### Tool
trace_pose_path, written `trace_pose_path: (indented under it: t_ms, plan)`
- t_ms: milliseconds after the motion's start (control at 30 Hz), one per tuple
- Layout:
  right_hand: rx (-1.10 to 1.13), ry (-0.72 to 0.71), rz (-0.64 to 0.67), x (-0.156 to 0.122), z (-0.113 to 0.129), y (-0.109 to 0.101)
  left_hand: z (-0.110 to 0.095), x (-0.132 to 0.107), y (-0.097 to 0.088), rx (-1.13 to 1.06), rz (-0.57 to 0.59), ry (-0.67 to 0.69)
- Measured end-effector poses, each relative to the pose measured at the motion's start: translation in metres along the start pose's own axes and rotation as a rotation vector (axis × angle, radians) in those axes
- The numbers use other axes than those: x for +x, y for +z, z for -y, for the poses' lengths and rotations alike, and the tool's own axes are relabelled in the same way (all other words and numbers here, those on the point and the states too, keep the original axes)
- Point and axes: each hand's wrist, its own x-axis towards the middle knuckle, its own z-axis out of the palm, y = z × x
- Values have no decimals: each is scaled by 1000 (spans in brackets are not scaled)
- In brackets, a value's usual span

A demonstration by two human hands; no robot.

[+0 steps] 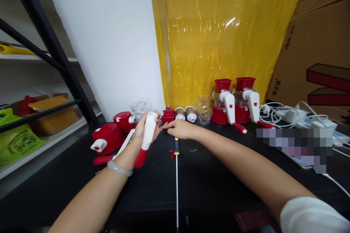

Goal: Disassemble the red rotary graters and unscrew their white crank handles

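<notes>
My left hand is closed around a white crank handle, whose red grip points down toward me. My right hand reaches in from the right, its fingertips drawn together by the left fingers; anything between them is too small to make out. Just below the right hand lies a long screwdriver, black and yellow handled, its shaft toward me. Beside it are small red pieces and a tiny metal piece. Left of my left hand sit two red grinder bases and another white crank handle.
Two red-and-clear rotary graters stand at the back right. Metal grating drums, a clear housing and red hoppers line the back. White cables and a partly pixelated phone lie right. A shelf rack stands left.
</notes>
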Motion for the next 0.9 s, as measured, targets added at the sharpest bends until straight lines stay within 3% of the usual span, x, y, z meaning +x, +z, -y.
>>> trace_pose_path:
  t_ms: [200,500,900]
  plan:
    - [22,35,-14,-4,-1,-3,-1,0,3,-34,-1,-24]
    - [38,71,14,-8,13,10,4,0,6,-18,-48,46]
    - [274,202,31,-14,20,12,2,-1,4,-55,-61,89]
